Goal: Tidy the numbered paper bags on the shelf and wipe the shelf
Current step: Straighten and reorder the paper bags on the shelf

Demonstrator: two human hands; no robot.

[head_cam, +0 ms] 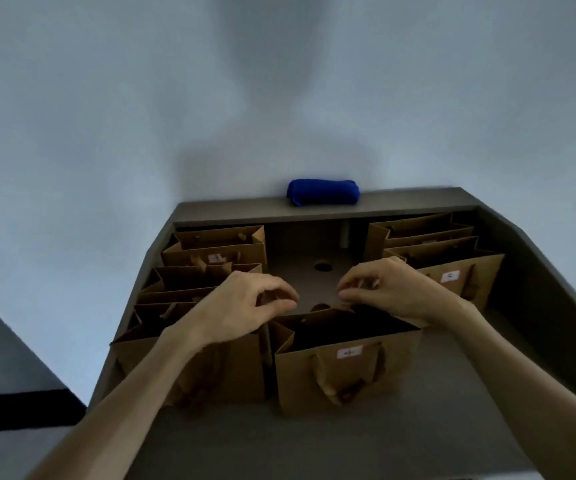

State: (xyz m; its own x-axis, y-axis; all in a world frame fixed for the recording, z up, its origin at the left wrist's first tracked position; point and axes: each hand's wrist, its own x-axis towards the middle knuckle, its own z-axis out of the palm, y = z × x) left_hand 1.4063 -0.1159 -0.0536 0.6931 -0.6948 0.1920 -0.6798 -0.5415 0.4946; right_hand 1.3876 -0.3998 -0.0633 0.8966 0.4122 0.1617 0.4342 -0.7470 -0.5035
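My left hand (241, 303) and right hand (388, 289) hover over the front bag (345, 362) on the shelf (418, 445), fingers curled; whether they pinch its rim, I cannot tell. About five bags stand left, three right. One blue cloth (323, 192) lies on the back ledge.

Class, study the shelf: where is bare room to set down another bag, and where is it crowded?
Free: the shelf floor between the left bags and right bags, behind the front bag. Also the front right strip. Crowded: the left side, bags packed closely.
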